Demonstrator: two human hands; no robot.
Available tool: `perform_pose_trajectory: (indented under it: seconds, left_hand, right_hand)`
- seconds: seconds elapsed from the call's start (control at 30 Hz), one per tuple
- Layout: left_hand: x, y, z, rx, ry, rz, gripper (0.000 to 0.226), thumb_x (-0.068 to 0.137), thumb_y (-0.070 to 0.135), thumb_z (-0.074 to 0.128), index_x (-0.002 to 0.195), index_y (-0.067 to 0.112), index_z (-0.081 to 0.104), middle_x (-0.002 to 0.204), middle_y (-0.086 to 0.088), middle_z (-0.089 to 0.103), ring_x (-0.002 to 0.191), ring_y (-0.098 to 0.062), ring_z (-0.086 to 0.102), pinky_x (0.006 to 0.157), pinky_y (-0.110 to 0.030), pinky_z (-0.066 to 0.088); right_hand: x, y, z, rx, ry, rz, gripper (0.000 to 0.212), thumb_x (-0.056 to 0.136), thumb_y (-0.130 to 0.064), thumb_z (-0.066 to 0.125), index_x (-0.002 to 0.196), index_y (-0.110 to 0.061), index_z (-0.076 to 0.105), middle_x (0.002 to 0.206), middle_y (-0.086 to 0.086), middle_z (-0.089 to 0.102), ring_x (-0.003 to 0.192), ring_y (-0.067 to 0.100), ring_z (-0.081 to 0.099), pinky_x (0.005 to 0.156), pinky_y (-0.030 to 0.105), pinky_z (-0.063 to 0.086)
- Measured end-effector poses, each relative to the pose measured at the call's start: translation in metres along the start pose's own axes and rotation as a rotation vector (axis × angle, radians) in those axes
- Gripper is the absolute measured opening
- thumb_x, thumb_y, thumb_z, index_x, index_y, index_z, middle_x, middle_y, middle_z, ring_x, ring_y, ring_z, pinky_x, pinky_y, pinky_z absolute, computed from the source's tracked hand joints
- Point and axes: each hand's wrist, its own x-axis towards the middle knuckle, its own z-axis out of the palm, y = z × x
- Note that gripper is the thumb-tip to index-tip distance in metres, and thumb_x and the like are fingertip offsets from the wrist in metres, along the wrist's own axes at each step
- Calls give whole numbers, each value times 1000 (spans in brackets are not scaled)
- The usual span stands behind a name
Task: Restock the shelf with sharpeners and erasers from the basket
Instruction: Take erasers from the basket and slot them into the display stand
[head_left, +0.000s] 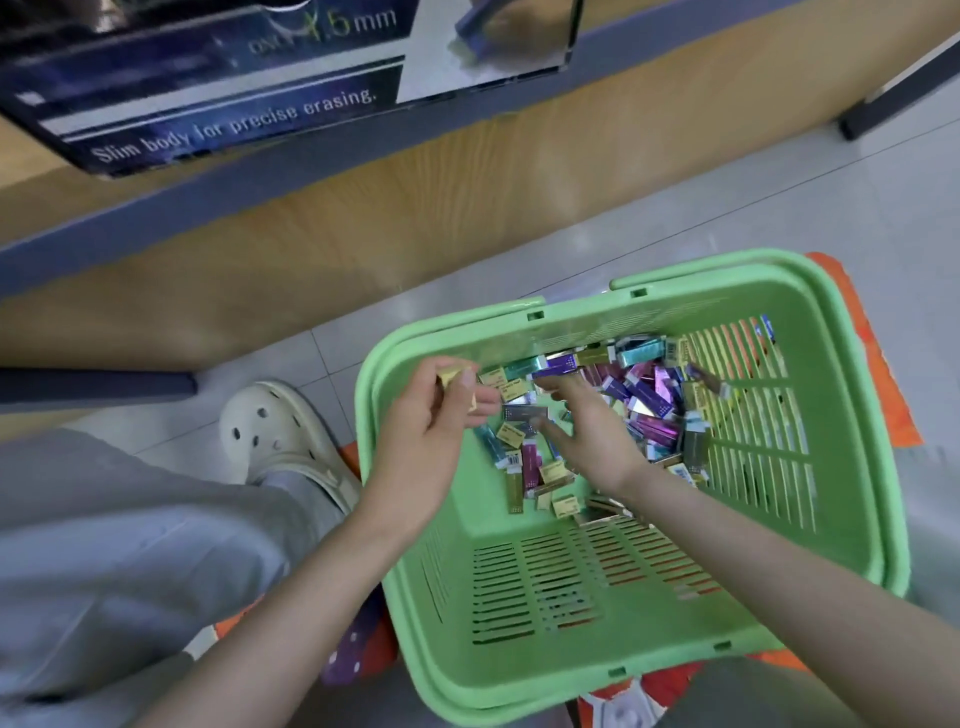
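A green plastic basket stands on the floor with several small erasers in gold, purple, teal and silver sleeves heaped at its far end. My left hand hovers over the basket's left rim and grips gold erasers in curled fingers. My right hand reaches down into the pile with its fingers spread, touching a silver eraser. Whether it grips anything is hidden. The wooden shelf rises just behind the basket.
A dark display box printed "Slim body for precise erasing" sits on the shelf at the upper left. My grey trouser leg and white clog are left of the basket. Orange fabric lies under the basket on the tiled floor.
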Motion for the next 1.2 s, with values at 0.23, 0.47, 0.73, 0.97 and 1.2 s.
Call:
perform_pose_trajectory:
  seconds: [0.23, 0.47, 0.73, 0.97, 1.2]
  left_hand:
    - [-10, 9, -18, -53, -30, -36, 17, 98, 13, 43, 96, 18, 59, 80, -2, 71, 78, -17, 69, 75, -25, 55]
    - [-11, 8, -27, -76, -19, -64, 16, 97, 11, 43, 97, 13, 59, 82, -8, 70, 77, -21, 69, 75, -27, 56]
    - [-16, 3, -30, -47, -87, -101, 16, 97, 12, 43, 99, 14, 59, 77, -8, 71, 77, -20, 70, 76, -28, 56]
    - [-18, -15, -22, -3, -107, -203, 18, 101, 9, 35, 92, 17, 47, 87, -5, 67, 80, -18, 69, 79, -30, 55]
    - [-19, -19, 0, -272, 19, -410, 26, 103, 6, 32, 121, 11, 50, 118, -12, 59, 84, -6, 64, 82, -16, 49]
  right_hand:
    - [27, 33, 72, -332, -125, 217, 98, 74, -57, 68, 145, -9, 21, 142, 11, 30, 133, 27, 28, 111, 41, 29]
    - [29, 23, 98, -593, -46, 263, 81, 80, -63, 56, 133, -10, 27, 133, 13, 32, 122, 27, 36, 98, 38, 36]
    - [32, 44, 95, -672, -146, 59, 37, 93, -14, 53, 127, -7, 39, 126, 9, 49, 117, 24, 44, 100, 35, 36]
    - [11, 12, 55, -85, -87, 145, 24, 99, -22, 46, 116, -6, 45, 97, 10, 57, 79, 24, 56, 70, 36, 46]
    - [-32, -69, -8, 94, 15, -78, 16, 97, -27, 50, 106, -19, 39, 58, -4, 40, 44, 3, 40, 45, 19, 32]
